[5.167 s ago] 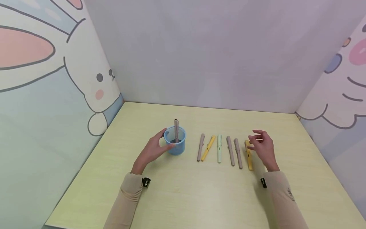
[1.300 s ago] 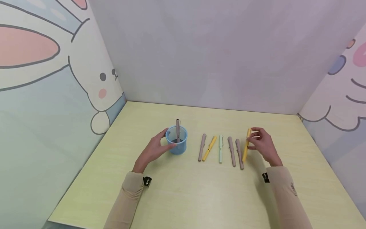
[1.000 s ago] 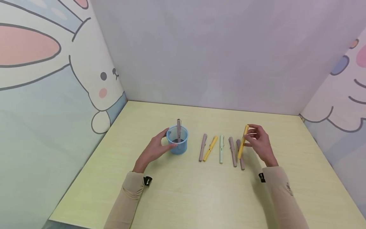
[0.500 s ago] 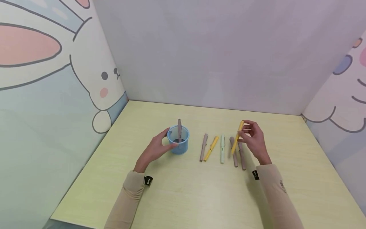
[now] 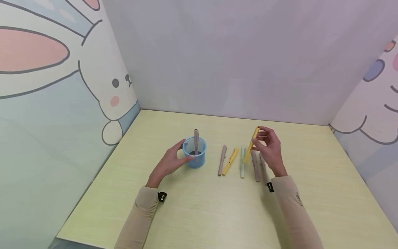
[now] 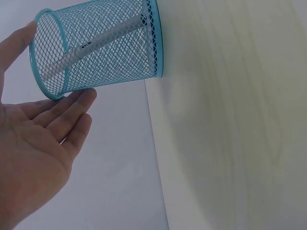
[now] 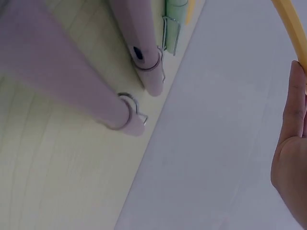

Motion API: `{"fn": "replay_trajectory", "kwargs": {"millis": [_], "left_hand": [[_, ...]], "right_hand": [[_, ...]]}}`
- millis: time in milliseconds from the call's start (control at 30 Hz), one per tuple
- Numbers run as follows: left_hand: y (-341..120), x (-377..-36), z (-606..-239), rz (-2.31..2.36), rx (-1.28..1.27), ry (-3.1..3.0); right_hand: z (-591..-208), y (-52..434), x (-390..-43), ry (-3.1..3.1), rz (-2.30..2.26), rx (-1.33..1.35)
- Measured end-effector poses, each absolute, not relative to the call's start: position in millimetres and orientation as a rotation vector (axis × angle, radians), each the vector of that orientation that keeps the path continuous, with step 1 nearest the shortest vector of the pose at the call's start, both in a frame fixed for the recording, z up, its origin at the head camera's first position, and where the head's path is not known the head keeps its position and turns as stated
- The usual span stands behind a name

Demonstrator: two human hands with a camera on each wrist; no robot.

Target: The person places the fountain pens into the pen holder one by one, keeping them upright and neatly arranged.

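Observation:
My left hand (image 5: pixel 170 161) holds a blue mesh pen cup (image 5: pixel 195 162), thumb at the near rim and fingers along its far left side. The left wrist view shows the cup's mesh wall (image 6: pixel 110 67) between thumb and fingers. One mauve pen (image 5: pixel 196 140) stands inside it, leaning slightly. My right hand (image 5: pixel 269 147) pinches a yellow pen (image 5: pixel 252 143) between thumb and fingers, tilted with its lower end toward the left. That pen overlaps a mint green pen (image 5: pixel 242 169) lying on the table in the head view. Only part of the held pen (image 7: pixel 290 21) shows in the right wrist view.
On the table (image 5: pixel 192 214) lie a mauve pen (image 5: pixel 222 160) and another yellow pen (image 5: pixel 230 162) left of the green one. Two more mauve pens, one nearer (image 5: pixel 255 167) and one further right (image 5: pixel 263 169), lie below my right hand. A pale wall (image 5: pixel 230 69) closes the back.
My right hand has picked up the rightmost yellow pen from the table and carried it leftward over the mauve pens to the green one. My left hand stays on the cup.

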State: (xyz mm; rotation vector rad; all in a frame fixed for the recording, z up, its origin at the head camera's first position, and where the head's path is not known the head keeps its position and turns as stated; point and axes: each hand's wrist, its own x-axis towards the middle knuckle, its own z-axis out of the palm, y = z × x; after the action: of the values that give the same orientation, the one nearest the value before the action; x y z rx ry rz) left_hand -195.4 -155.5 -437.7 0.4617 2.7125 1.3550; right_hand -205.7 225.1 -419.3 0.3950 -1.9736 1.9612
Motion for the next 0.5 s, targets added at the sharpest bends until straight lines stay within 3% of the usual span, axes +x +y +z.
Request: {"fn": "replay_trajectory", "kwargs": {"millis": [500], "left_hand": [[-157.6,-194.2,-436.5,1.365,0.441,2.701]], "right_hand": [[-423.5,189.3,-220.8,-1.842,1.983,0.484]]}}
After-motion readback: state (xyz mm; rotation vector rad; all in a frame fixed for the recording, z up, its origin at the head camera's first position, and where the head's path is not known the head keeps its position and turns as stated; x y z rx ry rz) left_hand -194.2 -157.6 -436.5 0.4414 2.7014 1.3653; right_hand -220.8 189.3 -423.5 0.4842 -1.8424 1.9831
